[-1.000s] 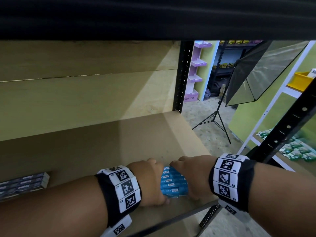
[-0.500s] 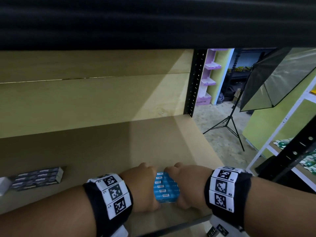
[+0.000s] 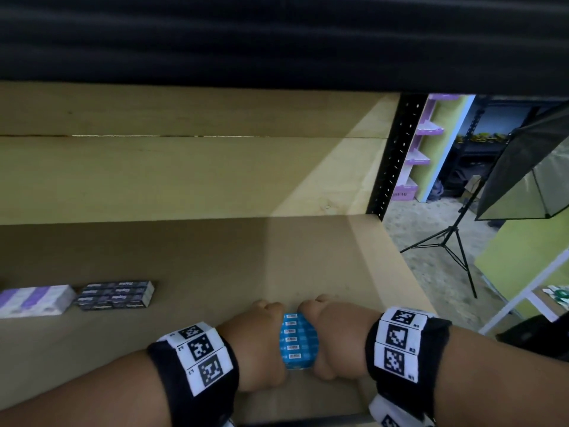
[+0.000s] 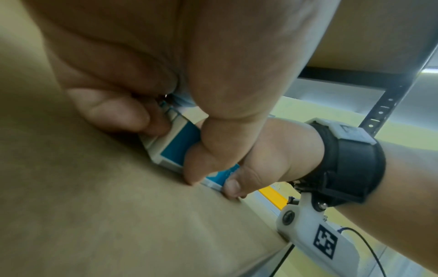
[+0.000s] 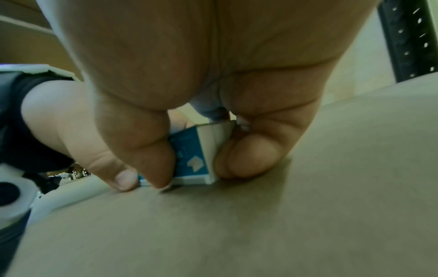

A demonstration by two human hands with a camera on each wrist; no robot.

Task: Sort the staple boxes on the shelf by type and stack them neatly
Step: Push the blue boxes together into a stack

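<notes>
A row of blue staple boxes [image 3: 298, 340] stands on the brown shelf board [image 3: 184, 266] near its front edge. My left hand [image 3: 258, 343] grips its left side and my right hand [image 3: 332, 340] its right side. In the left wrist view my thumb and fingers curl round the blue boxes [image 4: 176, 148]. The right wrist view has my thumb and fingers pinching the boxes [image 5: 196, 159] down on the board. A pack of dark staple boxes [image 3: 115, 294] and a white-and-purple pack [image 3: 34, 300] lie at the far left.
A wooden back wall [image 3: 184, 174] closes the shelf behind. A black perforated post [image 3: 394, 155] marks its right end, and the upper shelf hangs dark overhead. Beyond the post stand a light tripod [image 3: 452, 241] and a softbox [image 3: 529, 174] on the floor.
Both hands have slid the blue boxes leftward along the shelf, away from the black post. The dark and white-and-purple packs have come further into view at left.
</notes>
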